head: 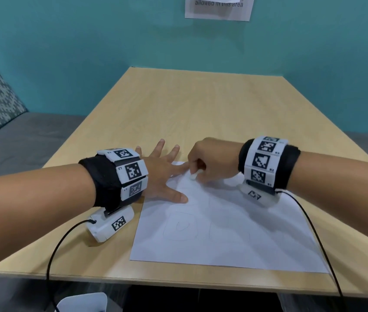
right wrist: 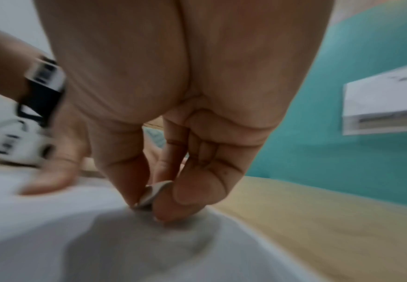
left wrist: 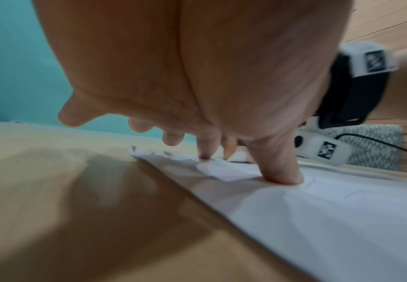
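A white sheet of paper [head: 223, 233] with faint pencil outlines lies on the wooden table [head: 178, 104]. My left hand [head: 165, 174] is spread flat, its thumb and index finger pressing the sheet's upper left corner [left wrist: 282, 177]. My right hand [head: 210, 163] pinches a small white eraser [head: 194, 176] between thumb and fingers, its tip down on the paper near the top edge. In the right wrist view the eraser [right wrist: 153, 194] touches the sheet [right wrist: 101, 238] between my fingertips. The drawn marks under the right hand are hidden.
Grey bench seats [head: 21, 140] with patterned cushions flank the table. A teal wall [head: 178, 41] with a printed notice [head: 218, 7] stands behind. Black cables [head: 313, 233] run from both wrist cameras over the near table edge. A white object [head: 81, 302] sits below that edge.
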Available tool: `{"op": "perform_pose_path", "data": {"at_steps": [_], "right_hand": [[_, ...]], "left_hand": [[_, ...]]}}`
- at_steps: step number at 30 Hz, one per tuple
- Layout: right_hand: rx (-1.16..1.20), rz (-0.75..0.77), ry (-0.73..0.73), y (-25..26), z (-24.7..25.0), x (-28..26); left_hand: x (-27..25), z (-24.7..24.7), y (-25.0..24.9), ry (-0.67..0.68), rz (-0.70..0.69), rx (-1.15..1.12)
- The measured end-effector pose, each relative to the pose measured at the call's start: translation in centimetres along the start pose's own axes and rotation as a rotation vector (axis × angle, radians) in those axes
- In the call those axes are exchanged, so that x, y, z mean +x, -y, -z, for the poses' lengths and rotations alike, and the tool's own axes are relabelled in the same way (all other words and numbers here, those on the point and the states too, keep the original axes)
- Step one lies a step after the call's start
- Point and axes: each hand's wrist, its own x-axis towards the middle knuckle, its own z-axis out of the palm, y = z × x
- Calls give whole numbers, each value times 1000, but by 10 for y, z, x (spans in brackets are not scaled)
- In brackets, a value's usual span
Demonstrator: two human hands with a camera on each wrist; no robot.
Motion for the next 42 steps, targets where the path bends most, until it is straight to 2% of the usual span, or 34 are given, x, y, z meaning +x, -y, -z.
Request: {"op": "perform_pose_path", "data": {"at_steps": [3,7,10,12,16,20,25,29,33,38,42], "right_hand": [[-7,-37,-40,-6,2,3],[4,74,32,13,-9,-6],[-3,-40,-27,-9,3,-1],[-1,-53,-50,-11,1,0],[15,87,21,11,-11,-9],[21,-34,-48,-12,0,-2],[39,86,22,8,-11,-11],[30,-39,-50,-12,-2,-3],[31,84,16,8,-12,-13],[8,-34,-55,-15,-2,-7],[18,90,21,6,-13,-16]], "left_hand": [[0,0,1,3,7,-7],[-1,1,0,-1,3,-8],[0,0,1,12,16,15],[1,-2,2,2,17,15],[2,-4,4,-19,-4,2],[3,-3,3,0,12,20],[2,-5,4,-8,-3,8],[3,-3,3,5,17,44],[0,-3,2,0,11,16],[2,-2,1,15,20,42],[1,-3,2,8,12,27]]}}
